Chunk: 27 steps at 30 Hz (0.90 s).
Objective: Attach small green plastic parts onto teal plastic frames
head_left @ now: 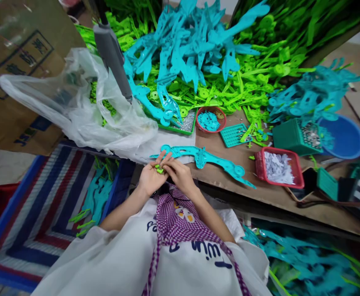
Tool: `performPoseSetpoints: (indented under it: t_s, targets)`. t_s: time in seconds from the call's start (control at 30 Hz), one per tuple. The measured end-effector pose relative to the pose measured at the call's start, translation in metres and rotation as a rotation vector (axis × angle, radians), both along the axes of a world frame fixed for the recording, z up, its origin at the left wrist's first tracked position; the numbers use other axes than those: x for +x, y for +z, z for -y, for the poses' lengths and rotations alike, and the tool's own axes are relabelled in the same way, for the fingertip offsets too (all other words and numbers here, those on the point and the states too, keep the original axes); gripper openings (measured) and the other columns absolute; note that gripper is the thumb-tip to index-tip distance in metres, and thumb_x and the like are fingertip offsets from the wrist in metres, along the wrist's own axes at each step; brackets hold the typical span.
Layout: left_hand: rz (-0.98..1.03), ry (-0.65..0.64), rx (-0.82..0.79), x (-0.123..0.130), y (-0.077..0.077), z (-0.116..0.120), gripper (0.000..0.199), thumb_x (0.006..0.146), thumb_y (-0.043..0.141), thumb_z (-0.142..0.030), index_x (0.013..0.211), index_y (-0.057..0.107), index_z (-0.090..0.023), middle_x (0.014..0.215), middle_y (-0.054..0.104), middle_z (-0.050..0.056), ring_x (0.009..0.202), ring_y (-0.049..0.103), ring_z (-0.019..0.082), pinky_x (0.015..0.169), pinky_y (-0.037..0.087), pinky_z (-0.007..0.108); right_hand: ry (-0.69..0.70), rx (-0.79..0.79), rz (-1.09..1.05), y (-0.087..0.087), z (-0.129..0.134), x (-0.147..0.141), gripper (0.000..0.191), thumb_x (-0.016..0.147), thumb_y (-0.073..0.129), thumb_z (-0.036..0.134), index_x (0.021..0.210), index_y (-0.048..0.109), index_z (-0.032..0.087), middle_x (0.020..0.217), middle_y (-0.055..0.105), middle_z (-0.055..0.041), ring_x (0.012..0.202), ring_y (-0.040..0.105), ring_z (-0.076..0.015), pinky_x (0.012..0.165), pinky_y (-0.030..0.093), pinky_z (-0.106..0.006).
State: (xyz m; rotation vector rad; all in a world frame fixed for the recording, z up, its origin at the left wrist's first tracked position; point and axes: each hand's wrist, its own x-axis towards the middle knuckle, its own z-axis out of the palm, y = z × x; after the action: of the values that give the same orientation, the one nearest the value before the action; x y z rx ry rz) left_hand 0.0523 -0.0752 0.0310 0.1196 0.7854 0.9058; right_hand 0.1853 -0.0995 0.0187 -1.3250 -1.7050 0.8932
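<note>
Palm up, my left hand [150,176] holds small lime-green pieces [159,169] near the base of its fingers. My right hand [180,174] reaches over them, its fingertips bent together at the pieces; whether it pinches one is too small to tell. Just beyond both hands, a long turquoise bow-shaped part [210,158] lies across the table's front edge. A grey electric screwdriver [113,57] hangs above a crumpled clear plastic bag [105,111] with small green pieces inside.
Turquoise parts [186,41] and lime-green parts [260,78] are heaped at the back. A round red basket [198,125], a green tray [180,130], a red basket [297,185] and a blue bowl [349,139] stand on the table. A large carton [16,111] is at left, above a blue-rimmed crate [10,197].
</note>
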Motion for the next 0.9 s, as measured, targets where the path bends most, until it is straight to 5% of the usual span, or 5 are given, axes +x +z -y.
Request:
performPoseSetpoints:
  t_s: [0.2, 0.33, 0.43, 0.57, 0.9]
  targets:
    - [-0.414, 0.024, 0.079, -0.027, -0.025, 0.008, 0.018, 0.076, 0.065, -0.020, 0.092, 0.071, -0.015, 0.073, 0.062, 0.001, 0.057, 0.051, 0.007, 0.052, 0.039, 0.020, -0.161, -0.075, -0.167, 0.008, -0.013, 0.034, 0.029, 0.092, 0.058, 0.045, 0.110, 0.067, 0.024, 0.097, 0.070, -0.0049, 0.085, 0.064, -0.0187, 0.080, 0.051, -0.033]
    - [-1.101, 0.075, 0.511, -0.052, -0.039, -0.002, 0.026, 0.071, 0.078, -0.031, 0.093, 0.075, -0.017, 0.063, 0.049, -0.004, 0.059, 0.045, 0.009, 0.060, 0.038, 0.022, -0.024, -0.072, -0.025, -0.017, -0.052, 0.034, 0.032, 0.090, 0.058, 0.049, 0.095, 0.070, 0.021, 0.094, 0.070, -0.0068, 0.085, 0.063, -0.0197, 0.082, 0.049, -0.034]
    - [-1.340, -0.059, 0.689, -0.058, -0.046, -0.018, 0.032, 0.071, 0.080, -0.033, 0.098, 0.076, -0.019, 0.066, 0.055, -0.001, 0.066, 0.050, 0.014, 0.069, 0.041, 0.026, 0.050, -0.072, 0.064, -0.032, -0.070, 0.030, 0.031, 0.092, 0.055, 0.047, 0.094, 0.070, 0.020, 0.091, 0.070, -0.0069, 0.083, 0.062, -0.0194, 0.080, 0.047, -0.033]
    - [-1.371, -0.173, 0.744, -0.054, -0.059, -0.029, 0.022, 0.077, 0.075, -0.033, 0.094, 0.077, -0.018, 0.072, 0.062, 0.003, 0.069, 0.054, 0.016, 0.071, 0.040, 0.027, 0.105, -0.065, 0.116, -0.035, -0.071, 0.030, 0.027, 0.093, 0.054, 0.042, 0.096, 0.069, 0.020, 0.092, 0.070, -0.0069, 0.083, 0.062, -0.0190, 0.080, 0.046, -0.032]
    - [-1.287, -0.057, 0.729, -0.048, -0.076, -0.027, 0.012, 0.075, 0.076, -0.029, 0.083, 0.078, -0.020, 0.068, 0.061, 0.001, 0.065, 0.052, 0.014, 0.067, 0.039, 0.026, 0.183, -0.027, 0.208, -0.044, -0.066, 0.023, 0.027, 0.098, 0.047, 0.040, 0.101, 0.067, 0.022, 0.097, 0.068, -0.0084, 0.091, 0.061, -0.0212, 0.083, 0.045, -0.032]
